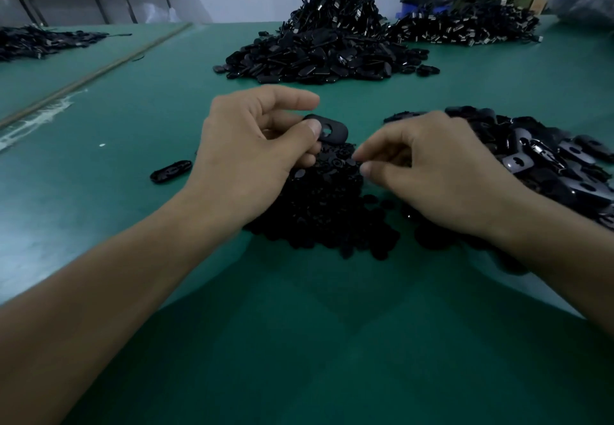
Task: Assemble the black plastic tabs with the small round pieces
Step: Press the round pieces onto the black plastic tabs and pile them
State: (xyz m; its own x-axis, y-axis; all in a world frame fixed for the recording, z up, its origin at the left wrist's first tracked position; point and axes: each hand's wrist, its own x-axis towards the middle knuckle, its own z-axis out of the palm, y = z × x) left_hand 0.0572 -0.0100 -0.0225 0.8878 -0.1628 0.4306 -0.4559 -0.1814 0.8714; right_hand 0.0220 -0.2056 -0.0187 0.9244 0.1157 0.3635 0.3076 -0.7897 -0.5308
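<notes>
While the left hand [246, 159] pinches a black tab [332, 130] between thumb and fingers, just above the heap of small round pieces [319, 212], the right hand [442, 172] brings its curled thumb and forefinger together at the heap's top. Whether a piece lies between them cannot be told. A pile of loose tabs [548, 165] lies beside and partly under the right hand. A single tab [171, 171] rests on the green table [299, 341], left of the left hand. A far pile [315, 56] lies well beyond.
</notes>
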